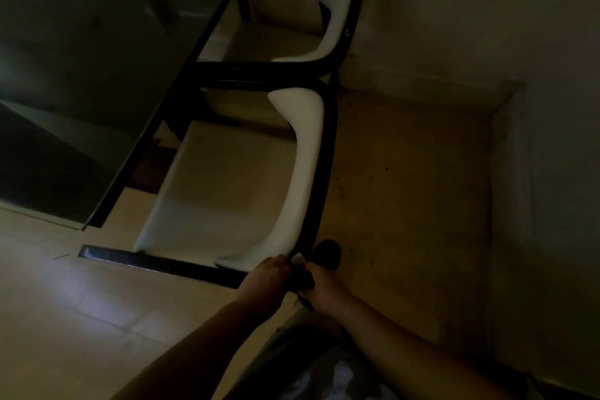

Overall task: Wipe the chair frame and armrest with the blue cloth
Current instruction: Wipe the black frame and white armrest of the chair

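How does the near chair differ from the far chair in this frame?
The near chair has both hands at its back corner: the left hand and the right hand hold a dark cloth there. The far chair is untouched. The near chair shows its whole seat; the far chair sits partly under the table. Both have black frames and white padding.

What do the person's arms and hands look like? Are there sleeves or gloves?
Both forearms are bare, with no sleeves in view. The left hand and right hand wear no gloves. The picture is too dim to show rings or a watch.
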`<control>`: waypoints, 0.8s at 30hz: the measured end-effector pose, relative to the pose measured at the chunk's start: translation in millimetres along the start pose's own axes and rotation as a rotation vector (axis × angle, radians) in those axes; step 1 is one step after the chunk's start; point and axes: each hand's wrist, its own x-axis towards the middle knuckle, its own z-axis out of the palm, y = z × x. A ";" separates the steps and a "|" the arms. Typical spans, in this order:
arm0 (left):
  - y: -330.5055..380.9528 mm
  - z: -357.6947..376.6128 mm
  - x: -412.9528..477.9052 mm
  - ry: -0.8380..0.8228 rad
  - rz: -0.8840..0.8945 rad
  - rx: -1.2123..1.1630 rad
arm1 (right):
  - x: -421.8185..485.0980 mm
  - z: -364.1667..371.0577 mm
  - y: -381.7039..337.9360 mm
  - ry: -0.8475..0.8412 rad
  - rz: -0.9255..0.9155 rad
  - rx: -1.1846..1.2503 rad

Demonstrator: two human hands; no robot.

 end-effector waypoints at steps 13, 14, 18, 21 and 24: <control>3.5 -42.0 140.6 0.132 -0.017 -0.029 | 81.0 -107.0 -30.5 0.318 0.046 -0.138; 2.4 -46.4 156.7 0.155 -0.021 -0.041 | 91.5 -119.3 -35.1 0.347 0.046 -0.146; -2.4 -68.4 226.4 0.242 -0.058 -0.093 | 140.4 -174.4 -55.3 0.443 0.034 -0.212; -6.9 -89.4 286.2 0.303 -0.051 -0.098 | 182.4 -217.0 -70.8 0.503 0.018 -0.218; -15.2 -111.7 348.8 0.367 -0.064 -0.102 | 229.5 -260.7 -85.0 0.568 0.015 -0.203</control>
